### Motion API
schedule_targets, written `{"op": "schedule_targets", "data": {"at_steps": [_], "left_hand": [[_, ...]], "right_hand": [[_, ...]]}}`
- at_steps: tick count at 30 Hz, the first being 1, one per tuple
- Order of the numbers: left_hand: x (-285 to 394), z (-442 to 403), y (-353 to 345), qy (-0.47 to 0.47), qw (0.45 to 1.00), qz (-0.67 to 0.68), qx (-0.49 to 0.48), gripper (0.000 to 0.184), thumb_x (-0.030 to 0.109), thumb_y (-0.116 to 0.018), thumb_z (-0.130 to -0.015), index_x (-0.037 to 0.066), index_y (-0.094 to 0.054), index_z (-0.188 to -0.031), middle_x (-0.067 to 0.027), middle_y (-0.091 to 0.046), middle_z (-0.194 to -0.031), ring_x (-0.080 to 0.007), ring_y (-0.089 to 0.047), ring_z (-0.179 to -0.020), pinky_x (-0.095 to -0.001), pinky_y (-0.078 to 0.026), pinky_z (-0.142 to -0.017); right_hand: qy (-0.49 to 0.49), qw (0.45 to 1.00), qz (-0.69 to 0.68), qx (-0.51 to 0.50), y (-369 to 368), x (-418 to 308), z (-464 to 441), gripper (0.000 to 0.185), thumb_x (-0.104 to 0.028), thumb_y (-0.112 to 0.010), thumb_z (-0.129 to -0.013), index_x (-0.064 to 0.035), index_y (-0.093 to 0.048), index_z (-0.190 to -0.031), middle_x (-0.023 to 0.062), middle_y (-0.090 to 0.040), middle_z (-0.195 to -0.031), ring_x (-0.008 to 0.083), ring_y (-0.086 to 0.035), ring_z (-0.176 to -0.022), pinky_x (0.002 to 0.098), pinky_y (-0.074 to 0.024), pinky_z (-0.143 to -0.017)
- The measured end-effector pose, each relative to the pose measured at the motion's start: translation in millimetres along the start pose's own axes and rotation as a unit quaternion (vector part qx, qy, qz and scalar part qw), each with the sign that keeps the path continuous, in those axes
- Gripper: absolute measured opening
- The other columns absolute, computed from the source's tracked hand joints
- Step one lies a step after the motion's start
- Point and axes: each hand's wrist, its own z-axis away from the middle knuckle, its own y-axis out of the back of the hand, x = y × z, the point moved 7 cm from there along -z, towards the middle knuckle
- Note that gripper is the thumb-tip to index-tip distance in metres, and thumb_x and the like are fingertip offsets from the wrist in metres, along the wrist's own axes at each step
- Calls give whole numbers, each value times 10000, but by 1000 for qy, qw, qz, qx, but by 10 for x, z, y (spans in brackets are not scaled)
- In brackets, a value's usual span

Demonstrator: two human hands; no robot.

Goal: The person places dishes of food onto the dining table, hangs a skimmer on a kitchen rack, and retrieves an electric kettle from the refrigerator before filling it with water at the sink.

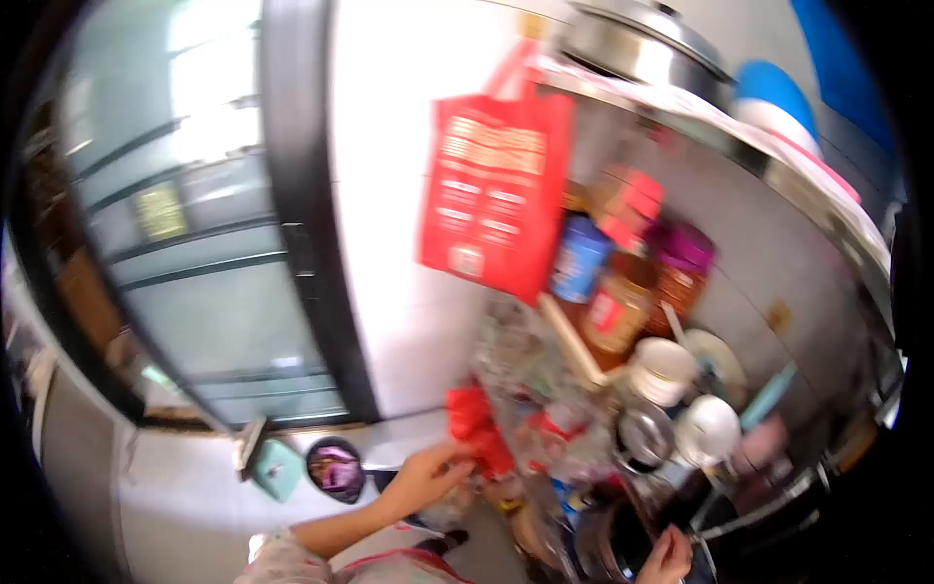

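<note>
My left hand (426, 479) reaches out over the floor with its fingers loosely bent and the thumb apart; nothing shows in it. Its fingertips are beside a red plastic bag (474, 426) hanging at the end of the cluttered shelf; whether they touch is too blurred to tell. At the bottom edge, my right hand (667, 557) has its fingers partly curled and holds nothing that I can see. It is close to a dark round pot (611, 541) and a metal rack (769, 506). Part of this hand is cut off by the frame.
A red printed bag (496, 190) hangs on the wall. White bowls (707, 430), jars (621, 304) and a blue container (580, 258) crowd the shelf. Above stands a steel pot (642, 44). On the floor are a bin (335, 469) and a dustpan (278, 469), by a glass door (209, 234).
</note>
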Motion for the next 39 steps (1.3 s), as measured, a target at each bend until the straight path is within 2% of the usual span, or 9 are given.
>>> {"op": "schedule_targets", "data": {"at_steps": [5, 13, 15, 19, 25, 31, 35, 37, 39], "left_hand": [[-819, 1490, 1100, 167, 968, -138, 124, 321, 268, -600, -816, 66, -614, -1065, -97, -651, -975, -205, -640, -804, -312, -501, -727], [-567, 2499, 2735, 109, 914, -35, 389, 292, 105, -601, -845, 48, -577, -1130, -63, -594, -1091, -135, -576, -959, -260, -497, -758], [-403, 2821, 3357, 36, 881, -8, 471, 283, 59, -594, -843, 30, -566, -1123, -63, -583, -1087, -132, -567, -950, -250, -490, -760], [-109, 3785, 4844, -117, 757, 55, 641, 249, 53, -588, -844, 7, -562, -1087, -79, -568, -1054, -131, -566, -896, -247, -499, -689], [865, 5544, 6488, -337, 396, -7, 855, 215, 88, -541, -858, 21, -533, -1062, -78, -571, -979, -159, -579, -849, -259, -482, -671], [993, 6755, 7353, -463, 199, -73, 861, 201, 132, -539, -863, -13, -558, -1001, -103, -599, -965, -198, -593, -877, -283, -487, -717], [1017, 7486, 7568, -574, 229, -200, 761, 149, 81, -545, -837, 2, -560, -962, -95, -599, -877, -172, -587, -824, -241, -474, -703], [929, 7565, 7793, -569, 223, -247, 752, 153, 88, -548, -834, 3, -562, -961, -92, -595, -862, -169, -580, -807, -240, -470, -698], [727, 7458, 8135, -537, 193, -267, 777, 158, 95, -551, -831, 5, -565, -960, -89, -591, -847, -166, -572, -791, -239, -467, -693]], "right_hand": [[57, 979, 22, -196, -872, -628, 618, 246, -222, -555, -848, -36, -643, -983, 161, -641, -933, 324, -610, -837, 402, -480, -755], [380, 784, -180, -457, -2397, -2746, 2335, 243, -189, -517, -837, -66, -621, -1020, 159, -624, -979, 332, -588, -887, 377, -457, -787], [353, 694, -166, -605, -2443, -3684, 2991, 225, -129, -517, -826, -48, -620, -1009, 182, -612, -987, 319, -582, -890, 384, -452, -783], [536, 495, -398, -556, -2554, -5096, 4863, 244, -108, -570, -828, -22, -542, -1055, 142, -607, -887, 285, -605, -782, 348, -479, -674], [279, 64, -295, -911, -2595, -5972, 7341, 672, 42, -489, -777, -81, -247, -1392, 144, -483, -1235, 205, -496, -1121, 314, -439, -874], [65, 10, -451, -890, -2654, -7225, 7983, 561, 140, -408, -774, -42, -324, -1298, 113, -417, -1281, 158, -483, -1109, 298, -419, -883], [31, 55, -313, -948, -3329, -7413, 8834, 386, 96, -476, -795, -22, -451, -1162, 96, -545, -1083, 155, -533, -1033, 310, -420, -860], [25, -59, -358, -931, -3072, -8005, 8795, 186, -77, -562, -864, -30, -543, -1044, 52, -606, -875, 136, -588, -756, 274, -478, -646], [310, -96, -373, -869, -3104, -8451, 8837, 124, -94, -565, -867, -25, -584, -968, 40, -617, -883, 151, -595, -733, 295, -484, -659]]}}
